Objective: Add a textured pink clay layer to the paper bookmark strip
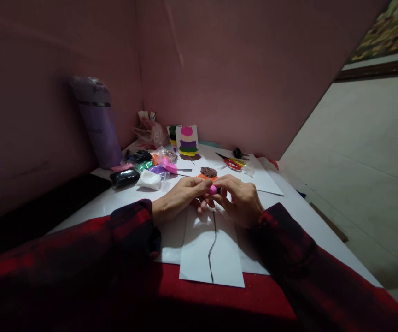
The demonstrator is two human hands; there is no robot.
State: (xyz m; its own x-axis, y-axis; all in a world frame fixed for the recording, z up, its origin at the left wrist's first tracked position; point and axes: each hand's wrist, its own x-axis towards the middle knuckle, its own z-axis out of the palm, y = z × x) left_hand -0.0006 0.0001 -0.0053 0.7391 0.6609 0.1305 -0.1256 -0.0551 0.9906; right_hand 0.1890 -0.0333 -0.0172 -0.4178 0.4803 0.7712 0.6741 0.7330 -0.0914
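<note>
Pink lump (213, 189) at frame centre, pinched in the left hand (181, 194), right hand (243, 198) meeting it.
Left thumb and fingers clamped on it, right fingertips curled against it, can't tell if they grip; two hands probably keep a small soft piece steady. It's above the sheet (197, 260), near the brown patch (208, 172), likely for closeness. Striped card (188, 144) stands upper centre, presumably to stay visible; packets (125, 177) sit left of centre, seemingly for easy reach.
</note>
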